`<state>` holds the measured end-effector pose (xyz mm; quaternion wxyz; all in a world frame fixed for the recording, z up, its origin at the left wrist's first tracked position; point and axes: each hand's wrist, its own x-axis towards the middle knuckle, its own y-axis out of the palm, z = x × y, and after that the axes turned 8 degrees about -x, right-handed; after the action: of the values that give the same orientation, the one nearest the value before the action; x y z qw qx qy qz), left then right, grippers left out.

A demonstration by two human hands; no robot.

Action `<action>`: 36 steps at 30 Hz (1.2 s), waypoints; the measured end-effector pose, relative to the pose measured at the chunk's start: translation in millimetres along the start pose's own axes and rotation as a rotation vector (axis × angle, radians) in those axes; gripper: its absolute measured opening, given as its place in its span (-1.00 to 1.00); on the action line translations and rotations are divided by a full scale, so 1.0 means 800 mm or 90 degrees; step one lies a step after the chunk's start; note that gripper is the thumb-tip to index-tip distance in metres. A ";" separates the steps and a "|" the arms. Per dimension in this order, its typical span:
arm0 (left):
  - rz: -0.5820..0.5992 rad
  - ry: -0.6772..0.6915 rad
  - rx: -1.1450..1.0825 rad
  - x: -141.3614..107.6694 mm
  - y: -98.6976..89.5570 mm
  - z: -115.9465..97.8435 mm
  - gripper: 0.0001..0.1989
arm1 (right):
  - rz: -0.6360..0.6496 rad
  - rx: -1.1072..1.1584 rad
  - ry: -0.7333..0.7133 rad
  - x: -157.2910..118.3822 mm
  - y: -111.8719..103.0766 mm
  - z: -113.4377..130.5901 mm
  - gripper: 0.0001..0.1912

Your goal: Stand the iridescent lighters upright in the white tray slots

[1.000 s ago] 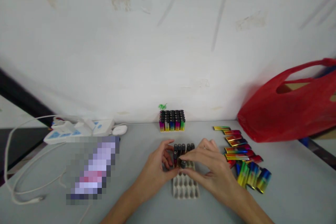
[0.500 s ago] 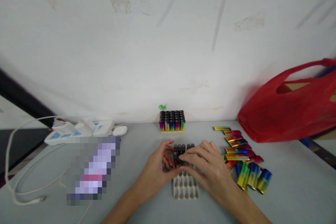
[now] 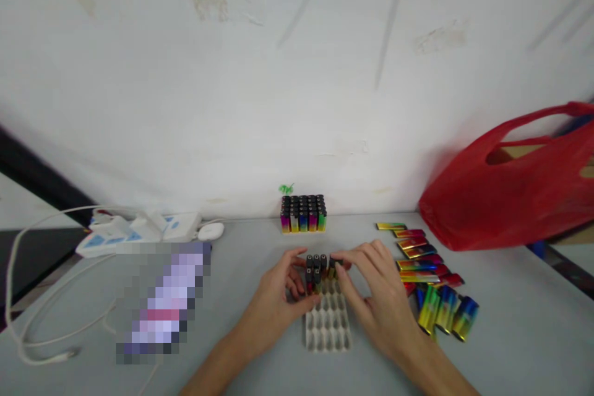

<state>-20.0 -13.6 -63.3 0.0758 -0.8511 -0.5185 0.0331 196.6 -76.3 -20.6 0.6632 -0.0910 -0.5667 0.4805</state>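
A pale moulded tray (image 3: 327, 341) with rows of hollows lies in front of me, and several black-topped lighters (image 3: 316, 258) stand upright in its back left part. My left hand (image 3: 285, 288) curls round the tray's left side, its thumb across the front of the lighters and its other fingers bent beside them. My right hand (image 3: 375, 284) pinches a black-topped lighter (image 3: 333, 265) between thumb and forefinger at the tray's back right. Whether another lighter stands behind those fingertips is hidden. The front hollows hold nothing.
Behind, a full block of lighters (image 3: 304, 216) stands by the wall. Shiny rainbow-coloured lighters or cases (image 3: 429, 309) lie loose at right, near a red bag (image 3: 501, 198). At left are a blurred-out phone (image 3: 169, 297), a power strip (image 3: 139, 232), a white case (image 3: 211, 231) and cables (image 3: 51, 356).
My right hand has moved from the second row of lighters towards the tray's back right, where it pinches a lighter. My left hand has stayed in place.
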 end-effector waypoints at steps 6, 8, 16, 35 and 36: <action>0.006 -0.022 0.028 0.001 -0.002 -0.008 -0.35 | -0.040 -0.234 0.147 -0.001 0.005 -0.027 -0.79; 0.010 -0.028 0.035 0.002 -0.003 -0.008 -0.39 | -0.006 -0.351 0.195 -0.002 0.007 -0.037 -0.72; 0.012 -0.026 0.034 0.002 -0.003 -0.004 -0.41 | 0.141 -0.604 0.270 -0.013 0.007 -0.065 -0.44; 0.016 -0.021 0.032 0.001 -0.003 -0.004 -0.41 | 0.146 -0.496 0.221 -0.020 0.016 -0.038 -0.46; 0.017 -0.023 0.033 0.000 -0.003 -0.005 -0.41 | 0.136 -0.486 0.202 -0.020 0.017 -0.033 -0.51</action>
<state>-21.4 -12.6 -59.2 0.0879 -0.8551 -0.5071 0.0625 212.9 -69.7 -49.5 0.6075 -0.4611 -0.5821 0.2820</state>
